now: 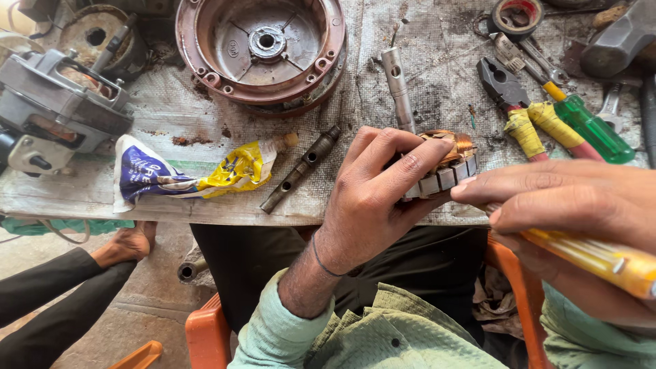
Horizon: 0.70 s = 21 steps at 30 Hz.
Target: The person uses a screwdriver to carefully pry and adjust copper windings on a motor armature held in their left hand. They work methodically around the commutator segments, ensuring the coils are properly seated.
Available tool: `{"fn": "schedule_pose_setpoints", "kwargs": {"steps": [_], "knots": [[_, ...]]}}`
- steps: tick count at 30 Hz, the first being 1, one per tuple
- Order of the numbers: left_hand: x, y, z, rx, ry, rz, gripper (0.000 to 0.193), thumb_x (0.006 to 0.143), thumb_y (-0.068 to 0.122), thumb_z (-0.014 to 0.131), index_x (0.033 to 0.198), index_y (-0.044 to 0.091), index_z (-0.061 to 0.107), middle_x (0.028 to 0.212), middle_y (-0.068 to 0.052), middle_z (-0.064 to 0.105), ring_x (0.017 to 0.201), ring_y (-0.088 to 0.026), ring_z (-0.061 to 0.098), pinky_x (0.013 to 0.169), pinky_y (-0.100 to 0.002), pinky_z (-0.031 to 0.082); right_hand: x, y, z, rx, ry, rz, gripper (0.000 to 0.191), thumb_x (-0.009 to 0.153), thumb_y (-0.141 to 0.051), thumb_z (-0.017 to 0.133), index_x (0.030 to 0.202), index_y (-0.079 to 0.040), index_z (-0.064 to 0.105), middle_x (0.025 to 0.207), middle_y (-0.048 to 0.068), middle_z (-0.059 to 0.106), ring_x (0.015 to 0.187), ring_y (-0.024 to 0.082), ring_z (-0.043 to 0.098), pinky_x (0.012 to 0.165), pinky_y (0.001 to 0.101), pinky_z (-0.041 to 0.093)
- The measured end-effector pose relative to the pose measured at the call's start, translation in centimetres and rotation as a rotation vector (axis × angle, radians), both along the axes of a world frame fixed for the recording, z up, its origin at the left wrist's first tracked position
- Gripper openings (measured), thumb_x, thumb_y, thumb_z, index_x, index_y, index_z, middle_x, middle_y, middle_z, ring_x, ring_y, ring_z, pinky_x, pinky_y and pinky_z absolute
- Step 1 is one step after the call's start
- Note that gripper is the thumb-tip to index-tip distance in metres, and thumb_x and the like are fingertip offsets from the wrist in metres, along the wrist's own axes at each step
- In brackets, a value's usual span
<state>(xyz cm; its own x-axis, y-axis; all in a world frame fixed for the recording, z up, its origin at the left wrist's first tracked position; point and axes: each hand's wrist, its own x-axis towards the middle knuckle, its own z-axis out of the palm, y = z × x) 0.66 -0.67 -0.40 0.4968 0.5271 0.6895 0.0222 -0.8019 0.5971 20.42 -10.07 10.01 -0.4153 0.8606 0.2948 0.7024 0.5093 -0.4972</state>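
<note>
Left hand (383,184) clasping a small motor armature (447,171) at the near table (171,102) edge, right hand (567,205) gripping a yellow-handled screwdriver (601,256) beside it; the steel core looks heavy and rigid, best held there, since the copper windings seem fragile.

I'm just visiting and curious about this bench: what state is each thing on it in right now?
Copper-wound motor core: gripped in the left hand, off the bench.
Yellow-handled screwdriver: held in the right hand.
Round motor housing: open, hollow side up.
Pliers: lying flat, unused.
Green screwdriver: lying flat.
Glue tube: crumpled, lying flat.
</note>
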Motion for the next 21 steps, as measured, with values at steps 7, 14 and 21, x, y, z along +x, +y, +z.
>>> {"fn": "schedule_pose_setpoints", "kwargs": {"steps": [7,14,21], "knots": [[-0.1,-0.1,0.1,-0.005,0.009,0.006,0.059,0.085,0.017,0.089,0.137,0.012,0.062,0.114,-0.004,0.063,0.106,-0.023,0.060,0.096,-0.034,0.052,-0.2,-0.7,-0.7,-0.021,0.000,-0.055,0.033,0.084,-0.010,0.077,0.114,-0.009,0.062,0.121,0.011,0.075,0.108,0.028,0.078,0.085,0.0340,0.063],[0.0,-0.1,0.1,-0.043,-0.009,0.031,0.054,0.085,0.018,0.089,0.133,0.013,0.063,0.114,-0.004,0.064,0.107,-0.023,0.061,0.096,-0.033,0.052,1.7,-2.9,-2.0,0.090,-0.157,-0.027,0.044,0.074,-0.013,0.077,0.116,-0.012,0.064,0.119,0.013,0.072,0.102,0.030,0.075,0.087,0.0423,0.058],[0.0,0.0,0.2,-0.046,-0.005,0.018,0.058,0.085,0.020,0.090,0.136,0.014,0.064,0.112,-0.003,0.064,0.105,-0.022,0.061,0.094,-0.033,0.053,0.4,-1.4,-2.3,-0.098,0.299,-0.204,0.042,0.088,0.003,0.070,0.124,-0.010,0.054,0.120,0.013,0.076,0.102,0.023,0.082,0.086,0.0305,0.065]]}}
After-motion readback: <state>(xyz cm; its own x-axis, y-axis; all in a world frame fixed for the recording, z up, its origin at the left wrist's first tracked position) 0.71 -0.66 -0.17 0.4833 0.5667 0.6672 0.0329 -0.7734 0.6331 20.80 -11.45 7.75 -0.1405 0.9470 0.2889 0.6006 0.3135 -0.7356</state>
